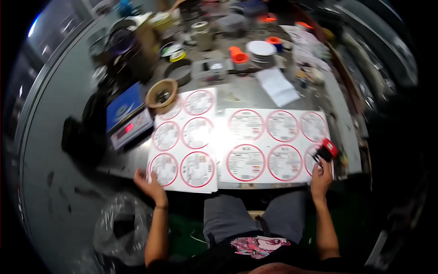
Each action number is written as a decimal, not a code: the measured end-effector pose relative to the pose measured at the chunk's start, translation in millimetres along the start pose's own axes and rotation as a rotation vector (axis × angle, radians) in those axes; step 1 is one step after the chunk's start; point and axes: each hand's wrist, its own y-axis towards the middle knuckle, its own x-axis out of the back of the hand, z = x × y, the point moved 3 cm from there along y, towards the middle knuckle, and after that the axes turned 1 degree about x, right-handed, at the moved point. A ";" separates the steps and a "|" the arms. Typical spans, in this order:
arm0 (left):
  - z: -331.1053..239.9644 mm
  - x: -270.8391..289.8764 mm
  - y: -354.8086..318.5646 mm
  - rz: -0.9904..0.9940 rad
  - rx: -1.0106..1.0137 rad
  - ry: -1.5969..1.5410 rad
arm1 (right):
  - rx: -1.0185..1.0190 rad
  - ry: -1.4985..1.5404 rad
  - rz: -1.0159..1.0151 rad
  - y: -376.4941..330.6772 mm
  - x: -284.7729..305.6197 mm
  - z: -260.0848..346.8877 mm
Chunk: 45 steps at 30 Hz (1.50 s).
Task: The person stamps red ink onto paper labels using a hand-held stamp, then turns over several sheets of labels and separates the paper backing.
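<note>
Two sheets of round red-rimmed labels lie on the metal table in front of me: a left sheet (178, 153) and a right sheet (223, 157). My right hand (322, 176) is closed on a small red and black hand stamp (328, 150), over the right edge of the right sheet. The stamp partly covers the label at that sheet's near right corner. At the near left corner of the left sheet is my left hand (153, 185), its fingers apart and the thumb by the sheet's edge. Nothing shows in it.
A wooden bowl (161, 93) rests on the left sheet's far end. Left of it stands a scale (130, 130) with a red display and blue top. Farther back are a folded white paper (277, 86), a white-lidded tub (261, 48) and orange caps (238, 55). A clear plastic bag (121, 228) lies low left.
</note>
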 end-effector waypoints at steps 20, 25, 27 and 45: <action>13.3 -497.3 268.8 0.635 -0.664 0.735 | 0.283 -0.227 0.332 39.3 -103.5 81.4; 18.8 -492.9 313.8 0.608 -0.583 0.920 | 0.326 -0.164 0.378 58.1 -126.9 97.0; 0.1 -471.0 305.6 0.391 -0.535 0.893 | 0.373 -0.172 0.390 60.9 -127.2 96.4; -45.8 -309.3 249.3 0.132 -0.501 1.218 | 0.029 -0.632 0.040 153.9 51.2 -5.4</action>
